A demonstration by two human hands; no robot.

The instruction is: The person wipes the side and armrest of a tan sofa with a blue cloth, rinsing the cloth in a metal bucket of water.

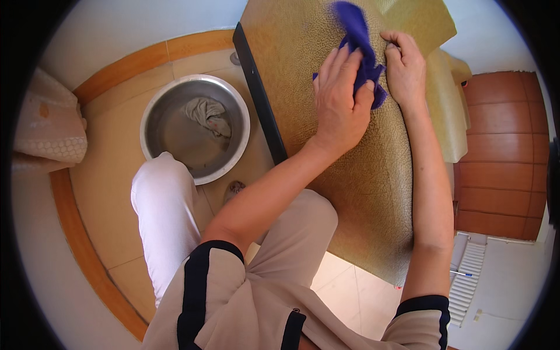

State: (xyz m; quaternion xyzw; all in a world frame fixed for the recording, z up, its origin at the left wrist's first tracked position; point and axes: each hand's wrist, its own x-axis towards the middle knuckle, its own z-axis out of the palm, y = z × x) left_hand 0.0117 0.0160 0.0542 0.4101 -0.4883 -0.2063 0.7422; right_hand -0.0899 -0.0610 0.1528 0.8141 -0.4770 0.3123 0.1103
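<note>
A textured tan leather-like panel (302,87), perhaps part of a sofa, spans the upper middle of the view. My left hand (341,96) presses a purple cloth (359,35) against its surface, and the cloth's upper end is blurred. Close by on the right, my right hand (407,65) rests at the panel's rounded edge with its fingers curled; whether it pinches the edge cannot be told. A metal basin (146,118) stands on the floor to the left, holding cloudy water and a soaked greyish cloth (208,114).
My knees are beside the basin and under the panel. A dark strip (260,94) runs along the panel's left edge. Light fabric (52,118) hangs at far left. More tan upholstery (448,105), a brown tiled surface (503,148) and a white radiator (468,275) lie to the right.
</note>
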